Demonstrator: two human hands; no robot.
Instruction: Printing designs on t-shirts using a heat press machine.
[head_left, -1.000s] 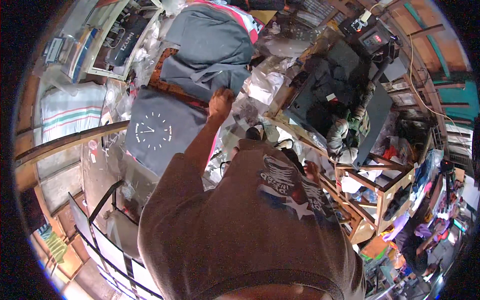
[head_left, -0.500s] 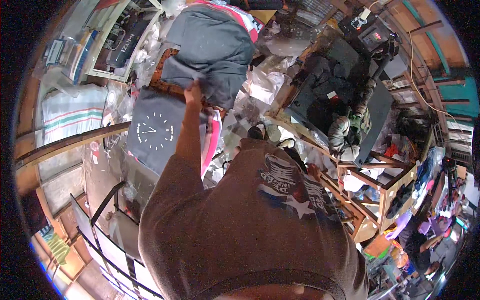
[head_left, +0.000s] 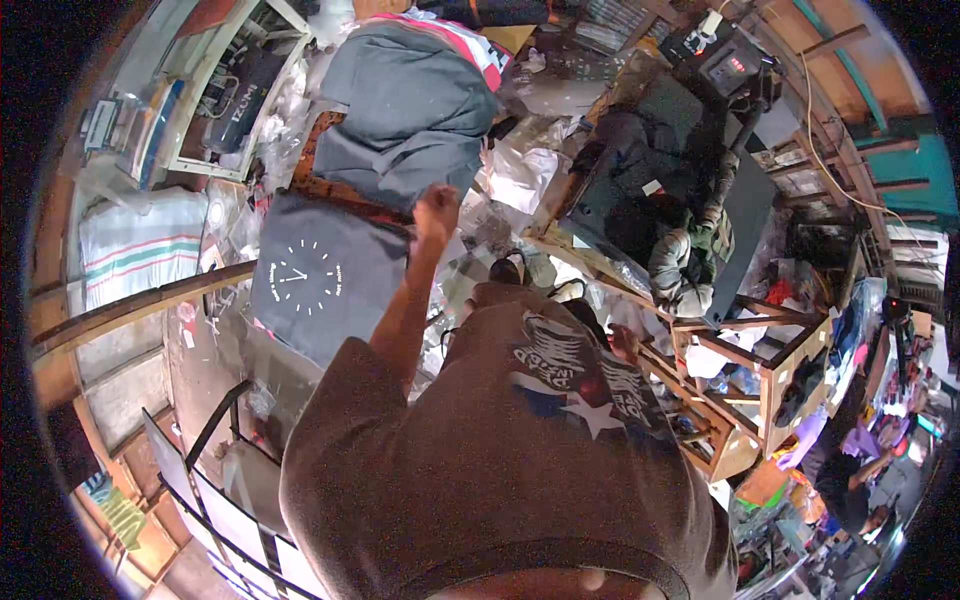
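Note rumpled dark-grey cloth on reddish-brown wooden worktop, flat clock-printed dark-grey fabric by its near edge, presumably sparing the print, and left hand, fingers curled, by its near-right corner, grasp indeterminable, as with right hand.

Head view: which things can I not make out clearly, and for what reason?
Left hand, head view: its own back hides the fingertips; contact with the gray cloth is unclear.
Right hand, head view: the brown shirt partly covers it; its grip is unclear.
Co-worker, head view: too small and dark near the right rim; handwork is unclear.
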